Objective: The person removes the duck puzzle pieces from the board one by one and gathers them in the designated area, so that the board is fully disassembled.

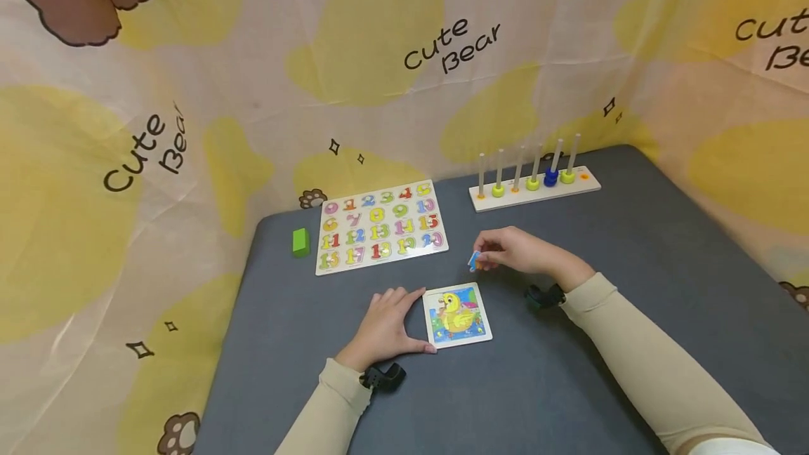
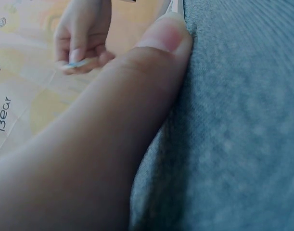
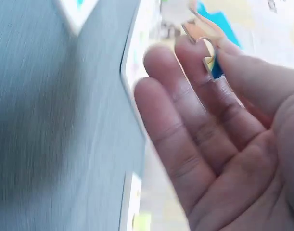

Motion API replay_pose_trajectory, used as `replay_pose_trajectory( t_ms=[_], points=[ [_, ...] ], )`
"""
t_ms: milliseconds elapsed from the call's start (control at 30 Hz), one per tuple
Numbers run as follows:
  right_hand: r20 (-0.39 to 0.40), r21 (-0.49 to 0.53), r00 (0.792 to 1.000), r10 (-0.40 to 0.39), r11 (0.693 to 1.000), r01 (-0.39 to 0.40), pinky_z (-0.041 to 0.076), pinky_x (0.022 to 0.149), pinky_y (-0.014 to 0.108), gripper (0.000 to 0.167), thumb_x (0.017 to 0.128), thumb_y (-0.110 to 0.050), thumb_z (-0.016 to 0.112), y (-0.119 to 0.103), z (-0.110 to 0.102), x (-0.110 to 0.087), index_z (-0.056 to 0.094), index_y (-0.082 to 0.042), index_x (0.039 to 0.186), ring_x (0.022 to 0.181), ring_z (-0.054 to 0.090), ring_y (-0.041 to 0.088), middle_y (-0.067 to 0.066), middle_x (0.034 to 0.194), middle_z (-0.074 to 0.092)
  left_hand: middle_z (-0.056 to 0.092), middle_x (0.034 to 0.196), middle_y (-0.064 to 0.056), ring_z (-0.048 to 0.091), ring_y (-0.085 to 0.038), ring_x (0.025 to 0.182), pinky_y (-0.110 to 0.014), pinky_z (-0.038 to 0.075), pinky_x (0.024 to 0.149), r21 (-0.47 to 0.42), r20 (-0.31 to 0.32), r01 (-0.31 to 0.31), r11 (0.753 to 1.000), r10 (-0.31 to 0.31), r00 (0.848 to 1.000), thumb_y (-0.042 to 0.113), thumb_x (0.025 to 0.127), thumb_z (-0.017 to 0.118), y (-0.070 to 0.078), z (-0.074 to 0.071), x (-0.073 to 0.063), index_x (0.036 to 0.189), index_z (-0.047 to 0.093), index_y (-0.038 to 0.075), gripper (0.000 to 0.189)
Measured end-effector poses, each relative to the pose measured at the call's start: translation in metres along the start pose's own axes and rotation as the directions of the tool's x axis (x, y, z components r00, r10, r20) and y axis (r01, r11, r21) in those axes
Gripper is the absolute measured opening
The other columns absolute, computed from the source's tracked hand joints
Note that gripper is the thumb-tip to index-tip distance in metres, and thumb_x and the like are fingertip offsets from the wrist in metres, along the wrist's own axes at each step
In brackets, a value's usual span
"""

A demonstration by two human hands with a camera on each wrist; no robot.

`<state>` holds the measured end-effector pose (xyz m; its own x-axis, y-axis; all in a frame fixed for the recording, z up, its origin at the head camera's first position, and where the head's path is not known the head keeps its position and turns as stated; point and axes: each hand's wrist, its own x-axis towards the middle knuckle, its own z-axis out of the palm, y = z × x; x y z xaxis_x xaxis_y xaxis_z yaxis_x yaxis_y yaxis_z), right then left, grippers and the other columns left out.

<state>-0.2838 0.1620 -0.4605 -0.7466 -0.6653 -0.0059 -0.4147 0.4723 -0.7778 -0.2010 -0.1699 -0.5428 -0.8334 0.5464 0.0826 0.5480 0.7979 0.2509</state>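
A square duck jigsaw puzzle board [image 1: 489,338] with a pale frame lies on the table. My left hand [image 1: 384,323] spans its left side, index fingertip at the far corner and thumb at the near one, holding it between them. In the left wrist view the thumb [image 2: 137,72] meets the board's pale edge. Beyond the board, my right hand [image 1: 515,253] is raised over the table and pinches a small blue and orange puzzle piece [image 1: 473,261]. The right wrist view shows that jigsaw piece [image 3: 216,24] between thumb and index finger, the other fingers extended loosely.
A number puzzle board [image 1: 382,227] lies at the back left, with a green block [image 1: 300,243] beside it. At the back right stands a peg board [image 1: 537,194] with upright pegs and a few yellow-green and blue rings. A printed curtain hangs behind the grey table [image 1: 537,399].
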Motion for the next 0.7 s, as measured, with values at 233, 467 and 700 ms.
replay_pose_trajectory(
  t_ms=[233,467,700],
  points=[
    [0.011,-0.111,0.996,0.088,0.990,-0.087,0.050,0.073,0.034,0.014,0.106,-0.009,0.063,0.030,-0.018,-0.025,0.074,-0.005,0.114,0.079,0.058,0.018,-0.002,0.086,0.066,0.059,0.116,0.001,0.046,-0.015,0.100,-0.036,0.036,0.085,-0.013,0.005,0.009,1.000,-0.009,1.000,0.082,0.068,0.080,0.002,0.001,0.000,0.157,0.050,0.016,0.114],
    [-0.083,-0.165,0.976,0.201,0.963,-0.212,0.047,0.072,0.036,0.008,0.103,-0.007,0.066,0.050,-0.016,-0.044,0.073,-0.007,0.103,0.075,0.056,0.016,-0.003,0.081,0.066,0.058,0.116,0.003,0.046,-0.013,0.099,-0.034,0.034,0.084,-0.011,0.017,0.007,1.000,-0.007,1.000,0.085,0.069,0.076,0.002,0.000,0.001,0.158,0.048,0.017,0.116],
    [-0.167,-0.215,0.960,0.226,0.941,-0.260,0.047,0.069,0.036,0.005,0.101,-0.007,0.069,0.056,-0.018,-0.051,0.073,-0.004,0.102,0.073,0.056,0.016,-0.002,0.083,0.067,0.059,0.117,0.002,0.047,-0.014,0.100,-0.035,0.034,0.084,-0.008,0.010,0.003,1.000,-0.002,1.000,0.084,0.069,0.077,0.001,0.000,0.001,0.158,0.048,0.017,0.115]
  ],
)
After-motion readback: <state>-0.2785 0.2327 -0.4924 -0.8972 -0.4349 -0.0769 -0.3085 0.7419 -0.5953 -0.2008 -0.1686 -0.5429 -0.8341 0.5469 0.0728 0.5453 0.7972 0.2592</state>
